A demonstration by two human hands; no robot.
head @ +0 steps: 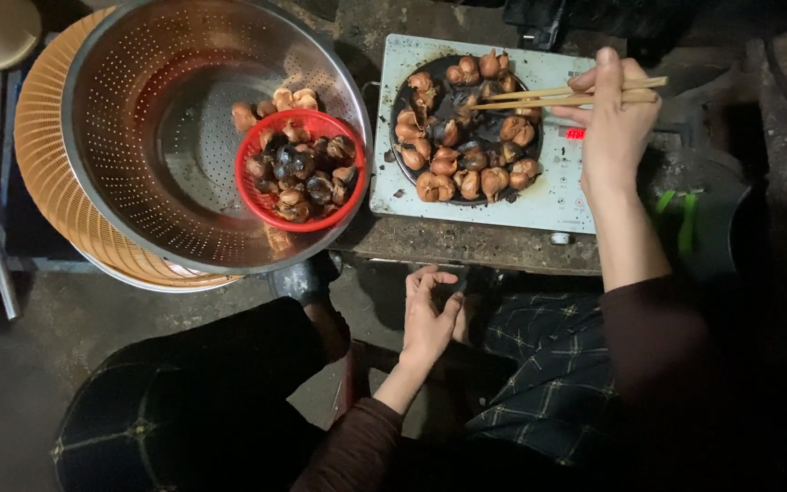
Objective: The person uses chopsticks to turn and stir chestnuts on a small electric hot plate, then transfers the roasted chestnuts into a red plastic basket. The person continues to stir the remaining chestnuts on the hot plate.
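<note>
Chopsticks (562,96): wooden pair, upper right of frame, pinched in the right hand (614,118); grip clenched on their rear ends, tips reaching left over the food, apparently so the hand stays off the heat.
Brown roasted pieces (466,128): ring-packed on a dark round hotplate (453,109), just under the chopstick tips.
White cooker (548,196): carries the hotplate, resting on the stained desk (466,244).
Left hand (428,319): lower centre, grip released, fingers loosely curled, holding nothing, by the knee.
Red basket (257,196): centre-left, holding darker pieces, set inside a steel colander (138,128).
Orange woven tray (38,164): beneath the colander, left.
</note>
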